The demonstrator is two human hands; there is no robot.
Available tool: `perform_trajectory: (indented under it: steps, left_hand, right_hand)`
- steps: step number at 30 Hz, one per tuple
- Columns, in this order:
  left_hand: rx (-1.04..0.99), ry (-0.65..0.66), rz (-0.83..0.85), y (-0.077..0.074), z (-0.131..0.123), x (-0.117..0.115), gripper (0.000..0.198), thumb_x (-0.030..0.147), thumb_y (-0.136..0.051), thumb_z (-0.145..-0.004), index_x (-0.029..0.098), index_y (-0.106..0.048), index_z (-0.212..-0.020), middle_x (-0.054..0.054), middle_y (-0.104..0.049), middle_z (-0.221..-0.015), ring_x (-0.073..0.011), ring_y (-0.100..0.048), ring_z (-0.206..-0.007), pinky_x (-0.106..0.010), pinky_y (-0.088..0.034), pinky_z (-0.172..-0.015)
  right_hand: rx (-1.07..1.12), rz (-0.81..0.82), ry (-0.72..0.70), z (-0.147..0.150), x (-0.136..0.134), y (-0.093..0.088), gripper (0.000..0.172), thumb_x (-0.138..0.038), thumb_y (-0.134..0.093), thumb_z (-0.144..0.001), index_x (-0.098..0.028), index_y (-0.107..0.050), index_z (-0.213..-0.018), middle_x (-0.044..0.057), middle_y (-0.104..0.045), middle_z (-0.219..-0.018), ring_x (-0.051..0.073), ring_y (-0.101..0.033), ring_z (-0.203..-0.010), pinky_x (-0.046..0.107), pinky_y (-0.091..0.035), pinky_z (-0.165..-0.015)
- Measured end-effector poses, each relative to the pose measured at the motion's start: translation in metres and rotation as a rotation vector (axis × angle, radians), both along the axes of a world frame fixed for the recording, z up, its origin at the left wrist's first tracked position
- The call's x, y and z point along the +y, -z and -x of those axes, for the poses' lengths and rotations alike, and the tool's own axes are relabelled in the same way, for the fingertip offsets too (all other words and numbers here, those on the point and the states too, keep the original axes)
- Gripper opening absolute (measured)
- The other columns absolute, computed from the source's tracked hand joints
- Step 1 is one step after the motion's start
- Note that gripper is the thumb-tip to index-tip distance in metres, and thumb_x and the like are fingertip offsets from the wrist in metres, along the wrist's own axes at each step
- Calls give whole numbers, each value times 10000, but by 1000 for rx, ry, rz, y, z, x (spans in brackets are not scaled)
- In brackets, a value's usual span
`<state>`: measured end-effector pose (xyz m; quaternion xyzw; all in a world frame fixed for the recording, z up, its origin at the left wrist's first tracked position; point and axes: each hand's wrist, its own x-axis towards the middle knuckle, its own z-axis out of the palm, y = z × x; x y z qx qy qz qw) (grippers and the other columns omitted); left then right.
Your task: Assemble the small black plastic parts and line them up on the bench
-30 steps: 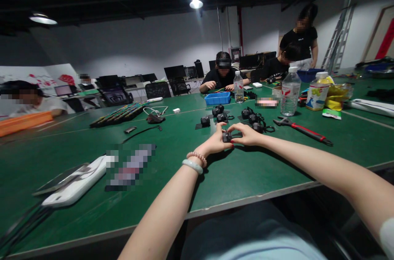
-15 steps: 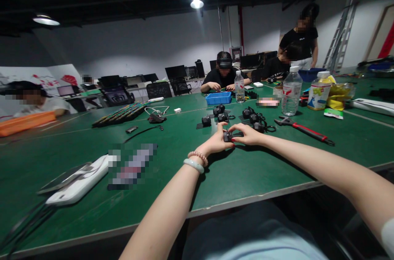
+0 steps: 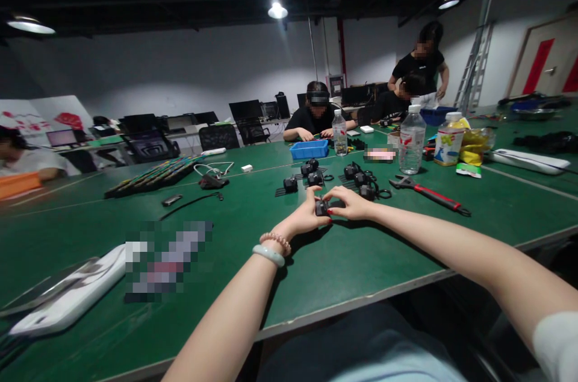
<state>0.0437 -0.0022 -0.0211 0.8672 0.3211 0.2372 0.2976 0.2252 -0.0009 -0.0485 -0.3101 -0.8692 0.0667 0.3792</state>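
Between my two hands is a small black blocky part [image 3: 321, 208], held low over the green table [image 3: 289, 261]. My left hand [image 3: 306, 214] grips it from the left with thumb and fingers, a bead bracelet and a pale bangle at its wrist. My right hand [image 3: 350, 203] pinches at its right side with the fingertips. Similar black parts with thin prongs lie just beyond in two groups: one group [image 3: 311, 172] behind my left hand, the other [image 3: 361, 177] behind my right. What exactly the part is, I cannot make out.
An adjustable wrench [image 3: 433, 195] with red-black handle lies right of my hands, near clear bottles [image 3: 412, 144]. A blue tray [image 3: 309, 149] stands before a person [image 3: 311, 120] across the table. Cables, a bundle of colored strands [image 3: 156, 177] and a white power strip [image 3: 72, 297] lie left.
The view has turned slightly right, so everything sits further left. Both hands stay on the black part; my right fingers are closer around it. The standing person's arms have moved.
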Motion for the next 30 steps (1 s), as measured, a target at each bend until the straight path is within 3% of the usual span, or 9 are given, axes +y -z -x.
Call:
perform_trajectory:
  steps: [9, 23, 30]
  left_hand:
    - [10, 0, -9, 1, 0, 5, 668, 235, -573, -619, 211, -158, -1142, -15, -429, -884, -84, -464, -652, -228, -414, -595]
    - [-8, -34, 1, 0, 0, -1, 711, 246, -611, -584, 181, -181, -1146, -32, -447, -893, -131, -494, -760, -304, -413, -715]
    - [19, -39, -20, 1, 1, -1, 702, 271, -608, -595, 175, -189, -1151, -33, -435, -897, -130, -486, -746, -297, -412, -693]
  right_hand:
    - [28, 0, 21, 1, -2, -3, 340, -273, -569, -667, -172, -489, -981, 60, -532, -940, 192, -452, -907, 330, -352, -790]
    - [38, -45, 30, 4, -7, 0, 411, -205, -610, -572, -193, -473, -959, 53, -487, -952, 204, -427, -915, 352, -345, -794]
    - [-17, -19, 76, 4, -6, 2, 402, -240, -618, -576, -195, -487, -953, 57, -470, -961, 210, -419, -919, 366, -350, -771]
